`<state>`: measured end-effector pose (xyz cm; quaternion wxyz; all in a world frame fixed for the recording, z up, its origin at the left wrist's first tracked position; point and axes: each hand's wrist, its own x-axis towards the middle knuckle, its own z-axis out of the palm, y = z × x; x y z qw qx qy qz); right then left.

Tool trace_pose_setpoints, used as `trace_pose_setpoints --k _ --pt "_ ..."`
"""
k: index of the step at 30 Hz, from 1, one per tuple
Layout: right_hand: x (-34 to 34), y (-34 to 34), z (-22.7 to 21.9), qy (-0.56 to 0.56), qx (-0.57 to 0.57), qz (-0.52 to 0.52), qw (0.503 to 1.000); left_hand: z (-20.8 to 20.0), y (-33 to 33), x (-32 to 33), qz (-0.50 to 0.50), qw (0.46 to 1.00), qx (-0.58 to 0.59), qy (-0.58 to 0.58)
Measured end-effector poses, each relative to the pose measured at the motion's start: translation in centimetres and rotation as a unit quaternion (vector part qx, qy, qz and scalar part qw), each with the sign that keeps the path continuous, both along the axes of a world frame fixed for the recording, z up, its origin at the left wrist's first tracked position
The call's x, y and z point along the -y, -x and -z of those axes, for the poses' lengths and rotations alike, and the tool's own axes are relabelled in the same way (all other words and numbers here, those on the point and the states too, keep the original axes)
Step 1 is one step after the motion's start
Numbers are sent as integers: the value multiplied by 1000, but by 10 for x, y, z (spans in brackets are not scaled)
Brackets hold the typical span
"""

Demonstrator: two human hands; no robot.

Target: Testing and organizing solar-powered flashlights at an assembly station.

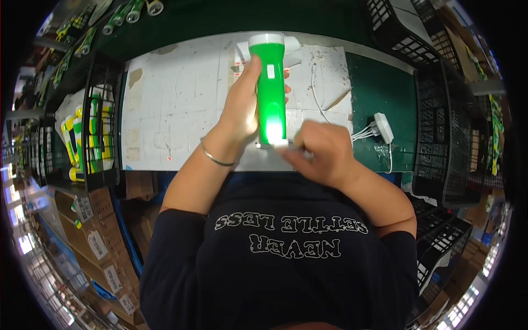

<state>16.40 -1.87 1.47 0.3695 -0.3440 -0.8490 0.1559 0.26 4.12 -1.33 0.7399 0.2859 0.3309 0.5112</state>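
A green flashlight point(269, 88) with a white head and a white switch points away from me over the worktable. My left hand point(242, 102) is wrapped round its body, fingertips showing at the far side. A bright white glow point(275, 132) shows at the flashlight's near end. Close beside that end is my right hand point(324, 151), its fingers curled in and blurred by motion. Whatever it may pinch is too blurred to name. Behind the flashlight's head lie white pieces point(292, 52), partly covered.
A white board point(176, 99) covers much of the green table point(379, 88). On the right are a white power strip point(383, 128) and a thin white cable point(313, 82). Black crates stand both sides; the left crate point(104, 176) holds green and yellow flashlights point(88, 137). More flashlights point(133, 13) lie at the back left.
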Motion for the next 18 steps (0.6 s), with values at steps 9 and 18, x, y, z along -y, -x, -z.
trace_pose_setpoints --k 9,18 --pt "-37 -5 21 97 -85 90 988 -4 4 17 -11 981 -193 -22" --pt "-62 -50 -12 283 -10 1 959 -29 10 23 125 733 -552 -378"
